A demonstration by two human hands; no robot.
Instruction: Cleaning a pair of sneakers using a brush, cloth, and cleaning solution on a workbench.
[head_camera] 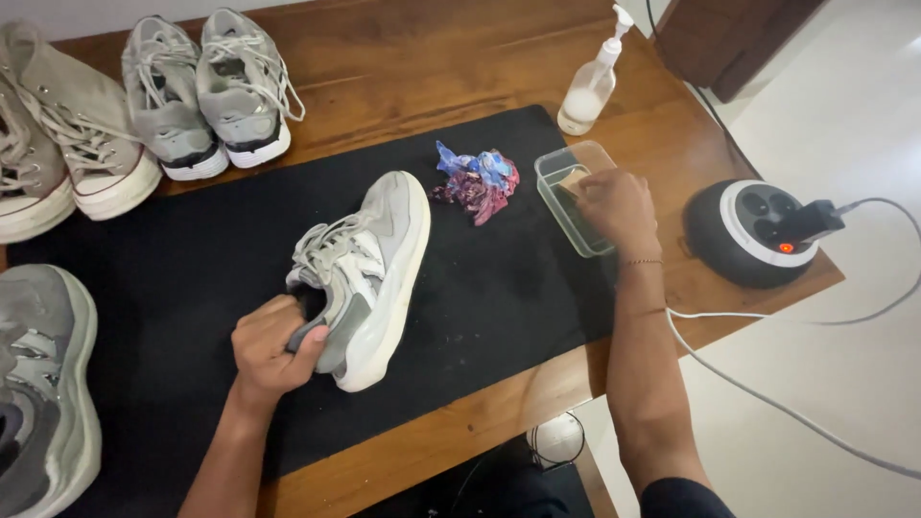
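left fingers wrapped round one grey sneaker's heel; right fingers pinch a sponge inside one clear tub; five more shoes on the surface.

Your left hand holds the heel of a shoe on the mat, which lies on the table. To the right of the shoe lies a crumpled cloth. Your right hand is in a tub at the mat's right edge. Behind the tub stands a pump bottle. More shoes sit at the back left.
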